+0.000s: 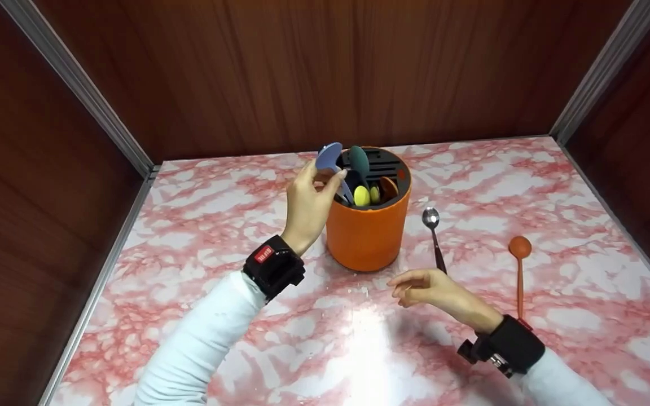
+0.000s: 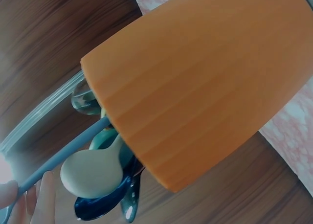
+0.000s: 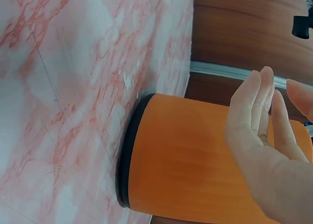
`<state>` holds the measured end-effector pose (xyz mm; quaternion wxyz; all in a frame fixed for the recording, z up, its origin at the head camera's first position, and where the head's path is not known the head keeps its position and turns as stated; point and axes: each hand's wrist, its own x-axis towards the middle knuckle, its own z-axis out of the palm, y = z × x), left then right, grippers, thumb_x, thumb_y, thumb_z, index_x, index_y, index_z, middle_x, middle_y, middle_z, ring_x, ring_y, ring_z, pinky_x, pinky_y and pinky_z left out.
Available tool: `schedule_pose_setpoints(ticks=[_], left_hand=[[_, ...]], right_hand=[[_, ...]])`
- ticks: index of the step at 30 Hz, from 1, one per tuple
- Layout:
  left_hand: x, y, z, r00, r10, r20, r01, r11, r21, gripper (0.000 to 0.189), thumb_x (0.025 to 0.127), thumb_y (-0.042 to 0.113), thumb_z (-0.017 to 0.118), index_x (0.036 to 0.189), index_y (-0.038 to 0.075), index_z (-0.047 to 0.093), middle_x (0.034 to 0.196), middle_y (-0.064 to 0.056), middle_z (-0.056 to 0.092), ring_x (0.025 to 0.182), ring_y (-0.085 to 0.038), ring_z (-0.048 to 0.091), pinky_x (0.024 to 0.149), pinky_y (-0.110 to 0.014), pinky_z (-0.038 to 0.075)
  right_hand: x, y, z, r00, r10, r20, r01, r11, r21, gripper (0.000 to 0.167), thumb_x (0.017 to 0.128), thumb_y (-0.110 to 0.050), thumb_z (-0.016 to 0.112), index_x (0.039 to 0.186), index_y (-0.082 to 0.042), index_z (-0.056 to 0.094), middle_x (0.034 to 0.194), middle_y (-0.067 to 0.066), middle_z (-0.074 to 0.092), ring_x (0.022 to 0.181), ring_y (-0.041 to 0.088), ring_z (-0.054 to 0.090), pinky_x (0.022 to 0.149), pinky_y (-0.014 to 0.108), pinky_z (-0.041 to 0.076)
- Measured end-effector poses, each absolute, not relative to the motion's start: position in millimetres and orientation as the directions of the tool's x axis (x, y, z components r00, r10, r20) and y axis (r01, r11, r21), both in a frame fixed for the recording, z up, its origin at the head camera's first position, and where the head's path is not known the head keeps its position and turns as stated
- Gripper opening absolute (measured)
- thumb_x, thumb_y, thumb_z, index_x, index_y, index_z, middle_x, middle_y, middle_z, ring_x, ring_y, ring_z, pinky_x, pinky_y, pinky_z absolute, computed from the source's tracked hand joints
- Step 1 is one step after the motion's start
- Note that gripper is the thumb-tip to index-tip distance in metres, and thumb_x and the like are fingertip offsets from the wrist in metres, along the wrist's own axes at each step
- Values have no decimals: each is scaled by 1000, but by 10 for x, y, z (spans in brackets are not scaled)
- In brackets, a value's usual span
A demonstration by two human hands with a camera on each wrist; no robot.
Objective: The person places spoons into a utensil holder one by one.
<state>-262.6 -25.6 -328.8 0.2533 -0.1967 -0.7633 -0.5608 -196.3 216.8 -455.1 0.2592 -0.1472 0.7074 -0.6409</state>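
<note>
My left hand (image 1: 309, 203) pinches a lavender-blue spoon (image 1: 329, 156) just below its bowl, at the left rim of an orange utensil holder (image 1: 365, 239). Bowl up, the spoon leans with its lower handle down in the holder's opening; the left wrist view shows its blue handle (image 2: 63, 153) running into the mouth. Yellow (image 1: 361, 196) and dark green (image 1: 359, 161) spoons stand beside it, along with several others. Low in front of the holder, my right hand (image 1: 435, 287) hovers with loosely bent fingers and holds nothing. It overlaps a metal spoon's dark handle in the head view.
The metal spoon (image 1: 431, 218) lies right of the holder on the pink marbled table (image 1: 218, 225). Farther right is an orange spoon (image 1: 520, 247), its handle end partly behind my right wrist. Wooden panels (image 1: 302, 73) enclose the back and both sides.
</note>
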Motion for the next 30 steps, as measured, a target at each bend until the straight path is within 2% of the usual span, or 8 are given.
schedule_pose_setpoints(ticks=[6, 12, 19, 26, 30], left_hand=[[-2666, -226, -3359, -811, 15, 585, 553, 345, 758, 12, 87, 3, 71, 89, -7, 64, 82, -15, 64, 75, -28, 65, 73, -28, 56], [-2703, -207, -3414, -814, 25, 581, 545, 381, 747, 13, 85, 3, 74, 87, -8, 66, 82, -16, 64, 76, -28, 64, 71, -28, 56], [-2744, -184, -3505, -832, 47, 553, 520, 417, 746, 15, 83, 3, 76, 86, -9, 67, 82, -15, 64, 75, -29, 66, 67, -28, 56], [-2774, -180, -3566, -868, 70, 492, 457, 504, 733, 17, 83, 6, 76, 88, -8, 68, 79, -13, 62, 73, -26, 60, 64, -28, 49], [-2756, -199, -3594, -867, 95, 490, 460, 531, 712, 17, 82, 6, 77, 83, -7, 67, 76, -13, 62, 71, -26, 60, 63, -29, 50]], right_hand=[[-1951, 2171, -4570, -830, -528, -178, 128, 130, -983, 40, 93, -7, 60, 126, 15, 52, 106, 15, 65, 101, 28, 62, 93, 45, 52], [-1935, 2176, -4580, -835, -523, -170, 124, 121, -985, 39, 94, -5, 59, 126, 15, 52, 106, 11, 66, 100, 25, 63, 92, 47, 53], [-1938, 2183, -4601, -835, -519, -182, 138, 122, -983, 39, 93, -5, 59, 126, 14, 53, 108, 19, 64, 102, 29, 62, 93, 46, 52], [-1939, 2193, -4619, -835, -515, -196, 152, 127, -980, 38, 93, -5, 59, 126, 11, 54, 107, 18, 64, 103, 31, 62, 94, 48, 51], [-1935, 2200, -4628, -835, -515, -195, 156, 118, -981, 38, 92, -4, 59, 127, 11, 54, 107, 18, 64, 103, 30, 62, 95, 48, 51]])
